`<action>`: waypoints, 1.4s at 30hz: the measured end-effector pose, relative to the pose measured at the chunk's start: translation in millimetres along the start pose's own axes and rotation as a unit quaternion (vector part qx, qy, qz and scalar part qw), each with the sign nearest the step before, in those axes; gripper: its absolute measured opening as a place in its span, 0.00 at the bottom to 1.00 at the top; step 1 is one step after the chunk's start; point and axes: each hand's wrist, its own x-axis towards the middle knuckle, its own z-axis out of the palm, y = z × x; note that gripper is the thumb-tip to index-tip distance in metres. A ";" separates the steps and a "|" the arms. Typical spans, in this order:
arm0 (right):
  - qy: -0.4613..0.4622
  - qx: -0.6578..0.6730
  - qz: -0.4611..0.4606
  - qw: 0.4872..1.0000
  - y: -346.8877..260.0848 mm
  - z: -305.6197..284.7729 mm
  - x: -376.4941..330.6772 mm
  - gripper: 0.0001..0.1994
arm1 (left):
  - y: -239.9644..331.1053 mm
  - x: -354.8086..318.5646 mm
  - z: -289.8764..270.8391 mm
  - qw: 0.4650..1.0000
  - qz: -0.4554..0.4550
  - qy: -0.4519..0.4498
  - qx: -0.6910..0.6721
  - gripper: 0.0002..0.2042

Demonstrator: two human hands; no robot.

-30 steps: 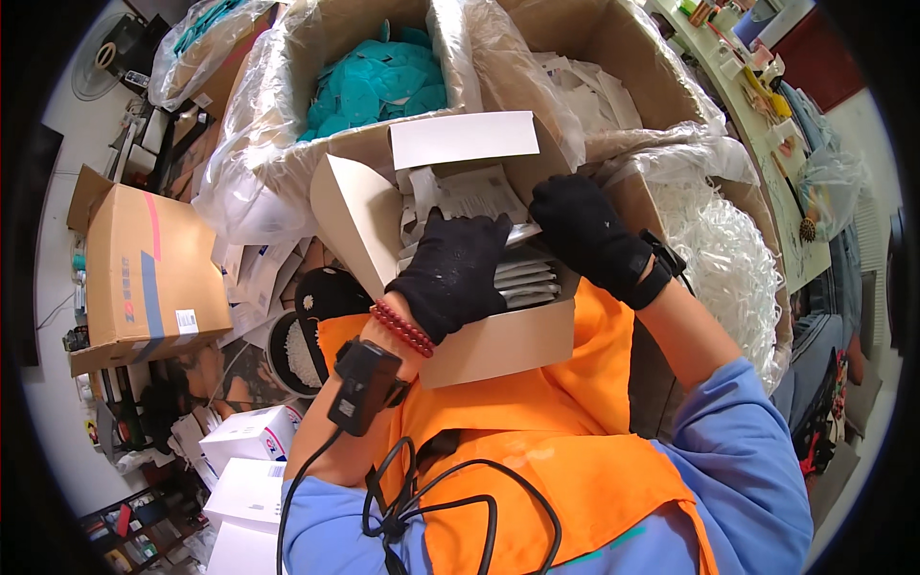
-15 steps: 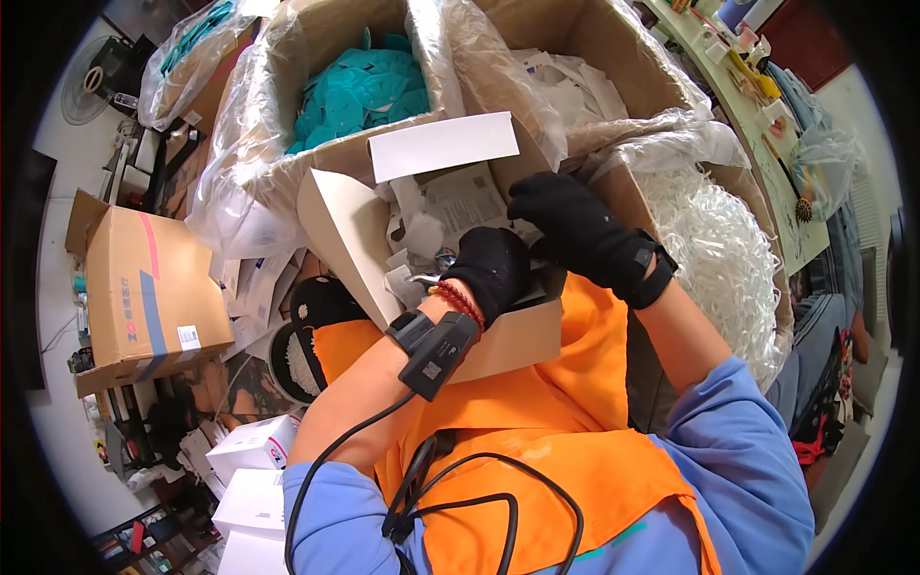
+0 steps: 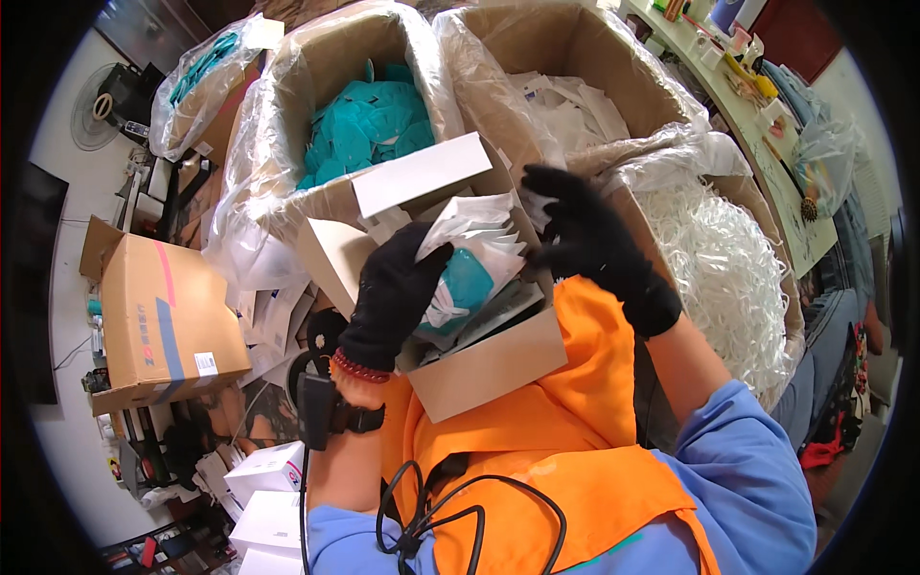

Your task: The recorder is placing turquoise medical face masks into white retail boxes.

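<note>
Moved: teal item in clear plastic bag (image 3: 467,273) lifted from small white cardboard box (image 3: 489,369).
Left hand (image 3: 393,297): grip clamps bag.
Right hand (image 3: 594,240): fingers spread, empty.
Tip: support bag underneath.

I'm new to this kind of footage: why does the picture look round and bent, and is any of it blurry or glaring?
Head view: a fisheye lens leaves a black rim and bows straight edges, such as the brown carton at the left; light is bright and even, with glare on the plastic liners; the right hand is slightly smeared, while the left hand on the clear packet is sharper.
</note>
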 end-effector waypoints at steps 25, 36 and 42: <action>-0.010 0.092 0.109 0.990 -3.8 47.3 5.9 0.12 | -15.3 -2.4 -13.7 0.937 -0.091 0.011 -0.337 0.28; 0.026 -0.265 -0.036 0.963 19.5 68.4 -8.9 0.04 | -30.5 -4.9 2.4 0.981 -0.037 0.116 -0.151 0.24; 0.077 -0.459 -0.179 0.867 10.1 47.4 -14.1 0.03 | -20.6 -40.8 -16.1 0.949 -0.097 0.270 0.132 0.38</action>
